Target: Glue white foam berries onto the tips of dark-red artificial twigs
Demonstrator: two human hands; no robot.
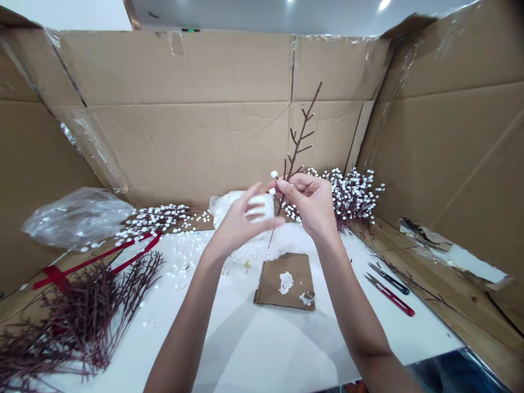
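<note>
My right hand pinches a brown artificial twig that rises upright and slants to the right above it. Short bare side stubs line its upper part. Two white berries show at the lower stubs by my fingertips. Just left of the twig, my left hand is raised with fingers apart and slightly blurred, holding nothing I can see. Below both hands lies a cardboard square with white glue smeared on it. Behind my left hand sits a clear bag of white berries.
Bare brown twigs lie piled at left beside a red ribbon and plastic bag. Finished berry branches stand at back right, with others at back left. Two thread snips lie right. Cardboard walls surround the table.
</note>
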